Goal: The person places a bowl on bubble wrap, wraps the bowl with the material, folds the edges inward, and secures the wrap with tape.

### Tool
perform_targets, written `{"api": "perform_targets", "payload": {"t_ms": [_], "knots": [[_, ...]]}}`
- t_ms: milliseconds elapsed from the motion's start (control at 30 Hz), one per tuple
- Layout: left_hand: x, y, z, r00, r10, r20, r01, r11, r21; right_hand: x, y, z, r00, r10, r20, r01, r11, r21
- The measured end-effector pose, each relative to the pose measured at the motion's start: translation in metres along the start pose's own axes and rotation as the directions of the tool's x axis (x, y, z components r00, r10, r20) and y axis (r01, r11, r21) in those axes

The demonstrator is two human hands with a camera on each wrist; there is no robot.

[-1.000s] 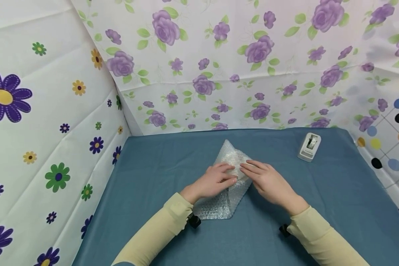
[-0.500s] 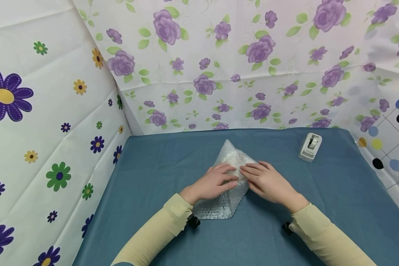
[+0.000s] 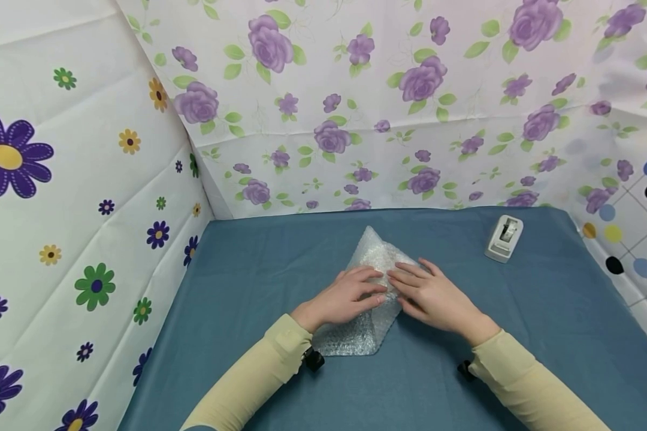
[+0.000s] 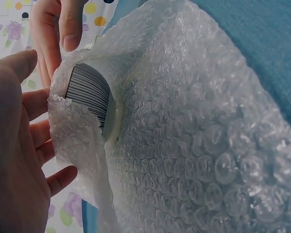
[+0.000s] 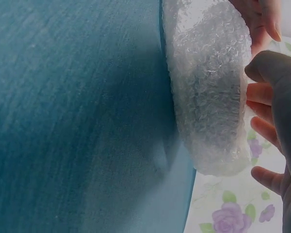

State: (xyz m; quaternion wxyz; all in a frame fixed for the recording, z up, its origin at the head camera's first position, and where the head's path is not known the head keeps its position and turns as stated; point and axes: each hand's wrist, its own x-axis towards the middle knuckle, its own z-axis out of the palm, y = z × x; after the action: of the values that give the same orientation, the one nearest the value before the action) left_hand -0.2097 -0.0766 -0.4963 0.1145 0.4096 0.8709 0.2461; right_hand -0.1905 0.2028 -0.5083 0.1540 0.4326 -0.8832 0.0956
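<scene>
A sheet of bubble wrap [image 3: 374, 248] lies mid-table, with corners folded inward over a rounded thing. Through a gap in the left wrist view, part of that thing with fine black and white stripes [image 4: 88, 90] shows beside a pale edge; its kind is hidden. My left hand [image 3: 345, 295] rests on the folded flaps from the left, fingers loosely extended. From the right, my right hand [image 3: 437, 296] touches the wrap with fingers spread and nearly straight. In the right wrist view the wrap's bulging side [image 5: 208, 92] stands close to the right fingertips.
A white tape dispenser [image 3: 504, 239] stands at the table's back right. Blue cloth [image 3: 237, 287] covers the table. Flower-printed sheets [image 3: 302, 108] rise at the back and left, and a dotted one [image 3: 644, 266] borders the right.
My right hand has shifted slightly over the wrap's right flap, and its fingers have spread a little. My left hand stays almost still on the wrap.
</scene>
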Motion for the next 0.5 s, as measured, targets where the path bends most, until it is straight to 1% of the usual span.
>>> {"api": "perform_targets", "payload": {"t_ms": [500], "knots": [[-0.0012,0.0013,-0.0018,1.0,-0.002,0.013,0.002,1.0,-0.018,-0.0026,0.001,0.0002,1.0,-0.004,0.015,0.004,1.0,0.0]]}}
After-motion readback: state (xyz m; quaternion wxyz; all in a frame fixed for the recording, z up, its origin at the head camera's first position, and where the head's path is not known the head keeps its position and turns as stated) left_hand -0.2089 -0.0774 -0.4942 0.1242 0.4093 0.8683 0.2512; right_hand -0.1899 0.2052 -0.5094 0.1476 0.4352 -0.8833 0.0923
